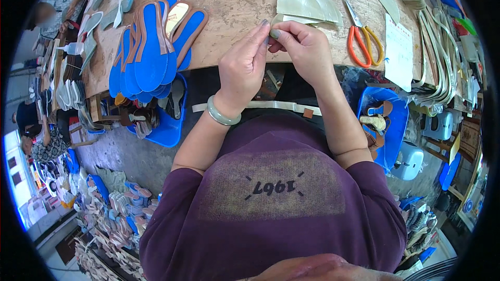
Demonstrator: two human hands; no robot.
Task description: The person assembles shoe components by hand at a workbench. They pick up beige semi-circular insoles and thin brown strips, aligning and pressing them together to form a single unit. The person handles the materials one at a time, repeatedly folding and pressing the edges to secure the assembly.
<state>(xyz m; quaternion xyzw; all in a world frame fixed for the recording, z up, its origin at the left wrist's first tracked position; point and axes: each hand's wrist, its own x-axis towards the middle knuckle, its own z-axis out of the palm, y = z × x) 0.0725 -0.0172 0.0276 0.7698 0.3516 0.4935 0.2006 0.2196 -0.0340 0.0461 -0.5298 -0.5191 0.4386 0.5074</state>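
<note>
My left hand (pixel 244 63) and my right hand (pixel 306 51) meet fingertip to fingertip above the front edge of the wooden table. Both are closed in a pinch; whatever lies between the fingers is too small or hidden to make out. Just beyond my right hand lies a stack of pale grey-green curved sheets (pixel 307 4), partly covered by the fingers. To the right of it rest scissors (pixel 359 36) with one orange and one yellow handle loop. Left of my left hand, blue insoles with brown edging (pixel 151 47) overlap in a pile and jut over the table edge.
A sheet of paper (pixel 398 52) hangs over the table's front edge, beside bundled pale strips (pixel 442 47). Blue bins with shoe parts stand below at left (pixel 169 131) and right (pixel 397 125). Other people (pixel 65 8) are at the far left.
</note>
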